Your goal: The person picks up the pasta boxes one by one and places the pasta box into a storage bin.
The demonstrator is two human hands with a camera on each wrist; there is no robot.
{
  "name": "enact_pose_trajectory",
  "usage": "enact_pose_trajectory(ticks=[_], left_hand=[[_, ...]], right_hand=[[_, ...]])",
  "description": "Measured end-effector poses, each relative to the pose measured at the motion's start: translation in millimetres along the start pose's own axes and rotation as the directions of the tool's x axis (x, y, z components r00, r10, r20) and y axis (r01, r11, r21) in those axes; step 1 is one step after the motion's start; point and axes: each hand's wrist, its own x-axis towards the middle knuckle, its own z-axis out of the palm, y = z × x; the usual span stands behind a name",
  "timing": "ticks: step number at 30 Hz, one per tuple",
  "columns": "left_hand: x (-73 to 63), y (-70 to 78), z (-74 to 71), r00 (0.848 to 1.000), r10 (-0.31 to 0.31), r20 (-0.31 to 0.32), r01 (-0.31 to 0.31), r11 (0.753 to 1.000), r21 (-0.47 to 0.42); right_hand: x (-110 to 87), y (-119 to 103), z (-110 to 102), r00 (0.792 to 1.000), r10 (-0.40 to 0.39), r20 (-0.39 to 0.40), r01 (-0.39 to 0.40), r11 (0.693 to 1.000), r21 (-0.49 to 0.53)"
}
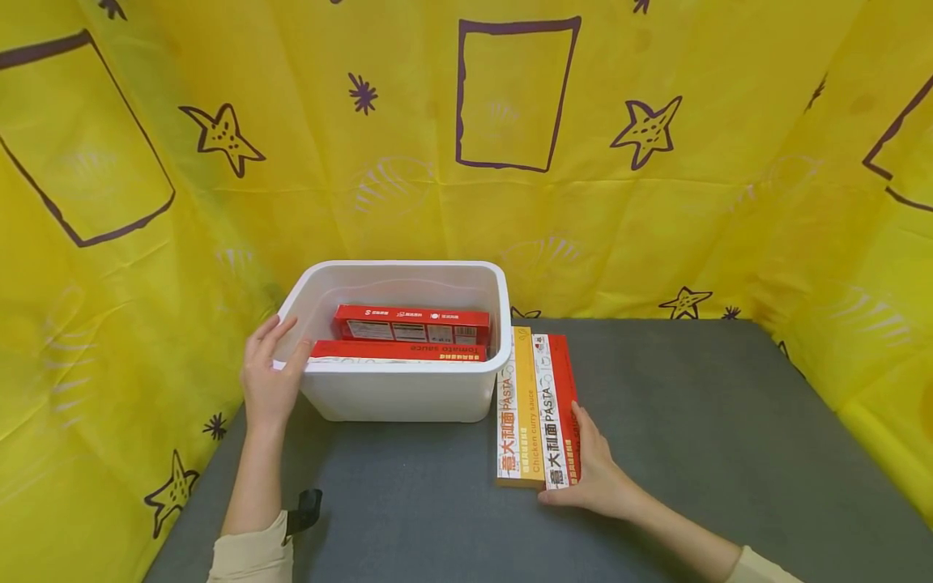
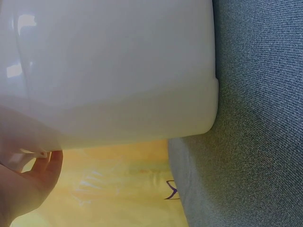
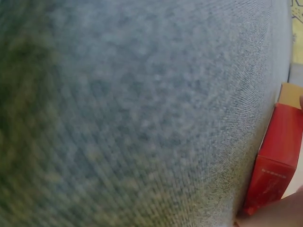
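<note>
My left hand point(image 1: 268, 379) grips the left rim of a white plastic bin point(image 1: 397, 394), its thumb near the front corner. In the left wrist view, curled fingers point(image 2: 49, 168) show at the bin's edge. Inside the bin are two red boxes: a rear one point(image 1: 411, 325) and a front one marked "Tomato sauce" point(image 1: 397, 350). On the table to the right, my right hand point(image 1: 601, 478) holds a red-and-white pasta box point(image 1: 555, 413), thumb at its near end and fingers along its right side. Against that box's left side lies a yellow-and-white chicken curry pasta box point(image 1: 519, 405).
The dark grey tabletop point(image 1: 408, 502) extends beneath everything. A yellow patterned cloth point(image 1: 408, 202) hangs behind and along both sides. The yellow box lies close by the bin's right wall. A black strap point(image 1: 304, 512) sits at my left wrist.
</note>
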Motion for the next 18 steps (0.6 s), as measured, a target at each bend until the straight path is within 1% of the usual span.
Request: enact_pose_trajectory(ticks=[6, 11, 18], left_hand=[[0.2, 0.2, 0.4, 1.000, -0.007, -0.004, 0.007, 1.000, 0.001], [0.9, -1.4, 0.3, 1.000, 0.000, -0.012, 0.000, 1.000, 0.007], [1.4, -2.5, 0.5, 1.000, 0.000, -0.015, 0.000, 1.000, 0.005]], right_hand=[[0.1, 1.1, -0.7, 1.000, -0.007, -0.002, 0.007, 1.000, -0.006], [1.2, 1.8, -3.6, 1.000, -0.027, -0.009, 0.026, 1.000, -0.014], [4.8, 8.0, -10.6, 0.994, -0.084, -0.066, 0.083, 0.996, -0.017]])
